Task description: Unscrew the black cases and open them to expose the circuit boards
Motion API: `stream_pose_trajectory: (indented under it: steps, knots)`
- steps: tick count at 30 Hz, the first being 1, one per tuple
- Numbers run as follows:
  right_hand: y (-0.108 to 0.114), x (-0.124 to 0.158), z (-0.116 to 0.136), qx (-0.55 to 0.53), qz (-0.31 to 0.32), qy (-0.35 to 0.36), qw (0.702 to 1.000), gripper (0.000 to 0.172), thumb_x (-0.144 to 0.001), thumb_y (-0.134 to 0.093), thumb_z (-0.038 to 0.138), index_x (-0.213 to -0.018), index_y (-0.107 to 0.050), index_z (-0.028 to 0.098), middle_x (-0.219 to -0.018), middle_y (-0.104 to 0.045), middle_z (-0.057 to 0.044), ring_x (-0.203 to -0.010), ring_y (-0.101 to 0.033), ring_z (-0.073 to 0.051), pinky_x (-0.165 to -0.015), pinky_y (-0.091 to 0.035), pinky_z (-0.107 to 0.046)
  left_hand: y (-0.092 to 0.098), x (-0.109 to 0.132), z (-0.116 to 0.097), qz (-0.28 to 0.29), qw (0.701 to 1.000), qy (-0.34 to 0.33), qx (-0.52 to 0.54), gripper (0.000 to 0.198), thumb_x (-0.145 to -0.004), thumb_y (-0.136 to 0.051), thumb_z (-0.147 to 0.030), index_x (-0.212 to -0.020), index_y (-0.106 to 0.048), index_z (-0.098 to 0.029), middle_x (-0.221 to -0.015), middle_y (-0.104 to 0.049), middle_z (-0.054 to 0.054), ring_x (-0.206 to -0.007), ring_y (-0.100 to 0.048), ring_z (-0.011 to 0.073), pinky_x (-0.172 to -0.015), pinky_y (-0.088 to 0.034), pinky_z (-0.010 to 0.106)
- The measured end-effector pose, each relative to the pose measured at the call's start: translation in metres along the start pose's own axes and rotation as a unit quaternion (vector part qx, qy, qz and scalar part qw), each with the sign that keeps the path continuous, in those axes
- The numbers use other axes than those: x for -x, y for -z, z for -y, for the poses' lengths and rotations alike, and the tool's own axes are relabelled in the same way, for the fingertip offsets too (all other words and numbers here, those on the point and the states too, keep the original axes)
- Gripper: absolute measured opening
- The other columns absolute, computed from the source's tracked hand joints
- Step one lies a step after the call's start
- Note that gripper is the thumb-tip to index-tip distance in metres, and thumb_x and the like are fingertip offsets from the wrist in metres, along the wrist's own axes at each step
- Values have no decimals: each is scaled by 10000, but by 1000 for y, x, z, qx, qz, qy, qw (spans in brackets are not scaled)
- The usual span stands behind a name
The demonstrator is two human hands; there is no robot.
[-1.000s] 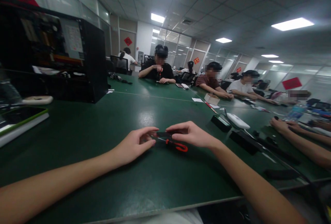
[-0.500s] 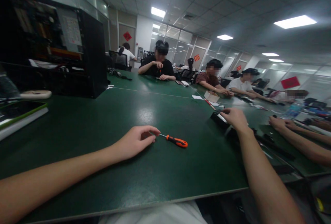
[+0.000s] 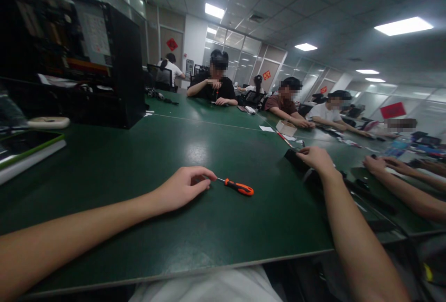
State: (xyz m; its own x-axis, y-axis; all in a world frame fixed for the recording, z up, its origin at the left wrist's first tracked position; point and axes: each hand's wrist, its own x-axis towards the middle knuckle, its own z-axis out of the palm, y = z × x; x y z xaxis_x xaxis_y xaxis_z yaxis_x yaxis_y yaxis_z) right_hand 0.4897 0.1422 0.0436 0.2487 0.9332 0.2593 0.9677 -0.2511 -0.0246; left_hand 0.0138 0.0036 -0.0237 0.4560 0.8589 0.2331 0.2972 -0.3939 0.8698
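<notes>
Right of my half-curled left hand [image 3: 183, 186], an orange-and-black screwdriver [image 3: 239, 187] is lying tip toward it. My curved right hand [image 3: 318, 160] is resting farther; neither grip is showing.

I count one screwdriver [image 3: 239, 187] at my left grip [image 3: 187, 184], one computer case [image 3: 126, 72] farther left, and one pale box [image 3: 286, 128] beyond my right grip [image 3: 319, 160].

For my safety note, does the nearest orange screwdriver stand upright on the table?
No, the screwdriver lies on its side on the green table.
</notes>
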Motion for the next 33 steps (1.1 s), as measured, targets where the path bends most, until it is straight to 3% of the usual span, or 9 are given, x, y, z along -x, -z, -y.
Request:
stream_pose_trajectory:
  steps: [8,15,22,33]
  knots:
    - [-4,-3,-1,39,33,12,999,394,-902,-599,436,-1141,-712,144,-1076,-710,-110,-973,-659,-193,-886,-506,-356,0,0,-1,0,1000,-1,-20,275,-926,-583,-316,-1115,-724,-176,-1002,-752,70,-892,-695,229,-807,-520,337]
    - [-14,-13,0,91,42,56,993,524,-910,-624,437,-1335,-566,135,-1144,-668,-102,-1047,-641,-198,-954,-509,-401,0,-1,1,4,1000,-14,-12,262,-926,-576,-301,-1092,-724,-162,-980,-742,65,-894,-682,218,-802,-514,325]
    - [-18,-18,3,126,95,84,984,457,-955,-579,408,-1333,-544,154,-1272,-586,-113,-1127,-598,-204,-982,-519,-437,0,1,-1,4,1000,-18,-24,262,-919,-570,-297,-1071,-731,-157,-977,-738,66,-870,-678,218,-794,-513,335]
    - [-11,-20,7,109,130,90,981,459,-952,-583,399,-1336,-534,153,-1258,-583,-111,-1105,-599,-199,-964,-525,-422,0,0,-1,8,999,-33,-36,254,-922,-554,-304,-1024,-736,-159,-1039,-737,75,-920,-672,225,-845,-513,349]
